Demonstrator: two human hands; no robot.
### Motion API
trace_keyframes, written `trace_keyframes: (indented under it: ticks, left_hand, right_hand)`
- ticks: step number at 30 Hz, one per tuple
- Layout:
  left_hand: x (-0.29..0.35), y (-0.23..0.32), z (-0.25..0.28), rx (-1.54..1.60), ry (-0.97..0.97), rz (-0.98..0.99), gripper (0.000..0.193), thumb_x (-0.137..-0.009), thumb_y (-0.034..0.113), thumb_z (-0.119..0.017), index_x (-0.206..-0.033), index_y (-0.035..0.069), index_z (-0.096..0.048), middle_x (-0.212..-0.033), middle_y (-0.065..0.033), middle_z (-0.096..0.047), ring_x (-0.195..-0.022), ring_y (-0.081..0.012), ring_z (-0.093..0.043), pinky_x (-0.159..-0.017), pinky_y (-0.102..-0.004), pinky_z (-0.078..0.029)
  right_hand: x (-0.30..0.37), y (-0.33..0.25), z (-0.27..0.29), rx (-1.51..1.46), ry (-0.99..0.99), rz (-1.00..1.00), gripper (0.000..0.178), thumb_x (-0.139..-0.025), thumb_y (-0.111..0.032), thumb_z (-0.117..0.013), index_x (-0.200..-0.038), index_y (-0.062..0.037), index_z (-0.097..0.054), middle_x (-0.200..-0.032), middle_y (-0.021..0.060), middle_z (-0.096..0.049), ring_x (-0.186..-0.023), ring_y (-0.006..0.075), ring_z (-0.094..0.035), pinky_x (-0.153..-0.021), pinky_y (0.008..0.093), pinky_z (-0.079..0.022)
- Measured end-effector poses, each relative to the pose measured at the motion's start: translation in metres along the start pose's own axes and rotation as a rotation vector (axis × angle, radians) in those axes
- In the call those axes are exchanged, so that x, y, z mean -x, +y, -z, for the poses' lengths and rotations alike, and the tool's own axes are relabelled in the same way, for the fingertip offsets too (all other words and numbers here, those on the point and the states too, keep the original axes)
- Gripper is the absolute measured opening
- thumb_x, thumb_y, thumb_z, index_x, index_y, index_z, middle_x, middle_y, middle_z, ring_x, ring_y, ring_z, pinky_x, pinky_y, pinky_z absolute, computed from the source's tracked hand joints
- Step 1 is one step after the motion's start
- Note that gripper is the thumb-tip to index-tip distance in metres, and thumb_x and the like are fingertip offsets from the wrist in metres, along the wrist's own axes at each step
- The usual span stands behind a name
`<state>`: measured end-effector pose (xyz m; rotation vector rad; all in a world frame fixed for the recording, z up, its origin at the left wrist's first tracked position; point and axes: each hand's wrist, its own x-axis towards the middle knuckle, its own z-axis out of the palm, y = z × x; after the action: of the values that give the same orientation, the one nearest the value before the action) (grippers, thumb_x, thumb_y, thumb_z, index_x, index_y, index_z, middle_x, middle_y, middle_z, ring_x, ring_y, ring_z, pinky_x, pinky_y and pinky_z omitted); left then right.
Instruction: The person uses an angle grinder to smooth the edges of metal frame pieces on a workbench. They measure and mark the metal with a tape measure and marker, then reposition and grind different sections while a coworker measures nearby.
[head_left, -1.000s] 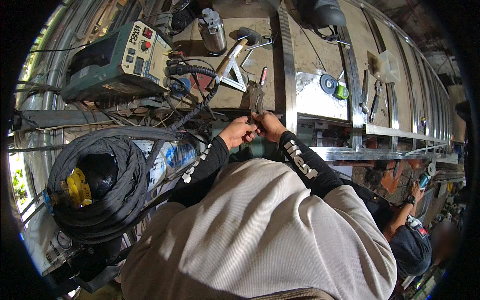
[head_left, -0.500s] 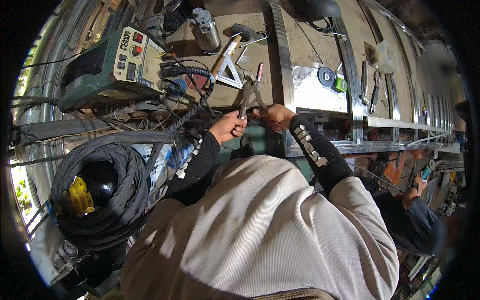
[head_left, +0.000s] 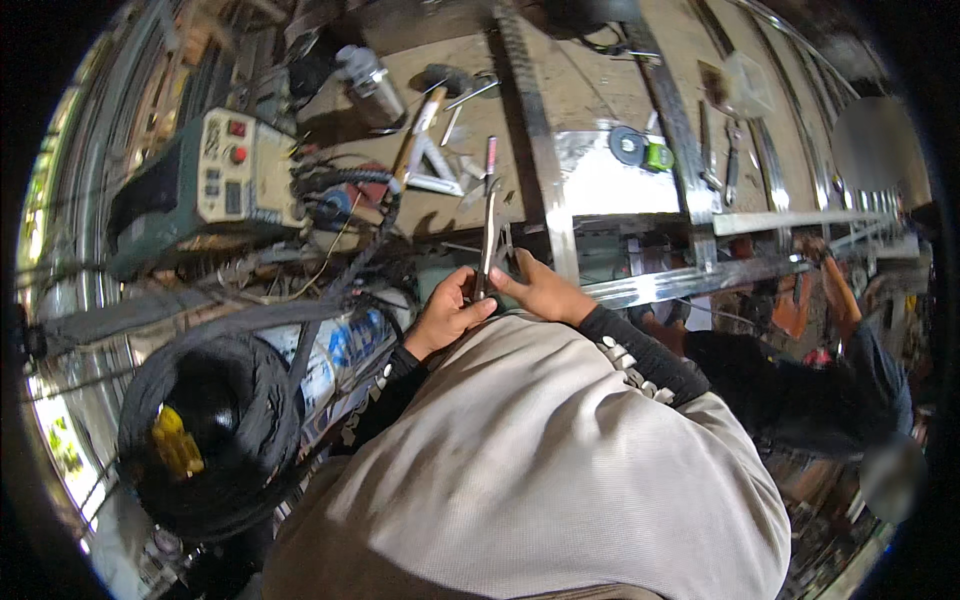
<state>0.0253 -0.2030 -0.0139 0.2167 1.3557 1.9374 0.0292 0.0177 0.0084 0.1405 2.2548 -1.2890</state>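
Observation:
My left hand [head_left: 447, 312] is closed round the lower end of a pair of metal pliers [head_left: 490, 235], held upright close to my body. My right hand [head_left: 545, 290] grips the same pliers from the other side, its thumb near the left fingers; motion blur softens the jaws. Just beyond the tool's tip a pen-like stick with a red end [head_left: 491, 155] lies on the work surface. To its left rests a set square [head_left: 435, 170] with a wooden-looking strip along it.
A green welding machine [head_left: 205, 190] stands at left, above a coiled black cable [head_left: 275, 400]. Metal frame bars [head_left: 680, 285] cross the table. A grinding disc [head_left: 628, 147] lies beside a green tape measure [head_left: 658, 155]. At right, a co-worker's dark-sleeved arm [head_left: 870, 360] reaches toward the frame.
Both hands have drawn the pliers down toward my body, and the spread handles now appear closer together. The view has shifted. The co-worker's hand has moved up to the frame.

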Motion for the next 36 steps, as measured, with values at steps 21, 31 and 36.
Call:
trace_keyframes:
  ticks: [21,31,36]
  left_hand:
    - [-0.094,0.059,-0.060,-0.702,-0.260,0.114,0.029,-0.098,0.022,-0.073,-0.114,0.000,-0.065,-0.080,0.0034,-0.058,-0.069,-0.0039,-0.049,-0.063,-0.0221,-0.043]
    - [-0.078,0.054,-0.039,-0.915,-0.194,0.062,0.034,-0.095,0.023,-0.075,-0.118,-0.001,-0.066,-0.082,-0.0079,-0.066,-0.069,-0.0120,-0.060,-0.065,-0.0301,-0.050]
    - [-0.066,0.052,-0.030,-0.957,-0.169,0.055,0.035,-0.095,0.024,-0.074,-0.119,-0.001,-0.065,-0.087,-0.0104,-0.070,-0.072,-0.0138,-0.063,-0.068,-0.0315,-0.053]
  right_hand:
    - [0.079,0.061,0.042,-1.287,0.660,0.027,0.030,-0.096,-0.042,-0.069,-0.096,-0.0122,-0.068,-0.084,-0.0048,-0.062,-0.075,0.0062,-0.055,-0.068,0.0253,-0.043]
    - [0.050,0.057,0.028,-1.180,0.523,0.167,0.036,-0.095,-0.043,-0.071,-0.101,-0.0088,-0.062,-0.090,-0.0012,-0.056,-0.080,0.0098,-0.052,-0.067,0.0300,-0.044]
    - [0.033,0.069,0.019,-0.945,0.438,0.219,0.040,-0.095,-0.044,-0.070,-0.107,-0.0058,-0.066,-0.095,0.0014,-0.062,-0.088,0.0130,-0.056,-0.076,0.0306,-0.045]
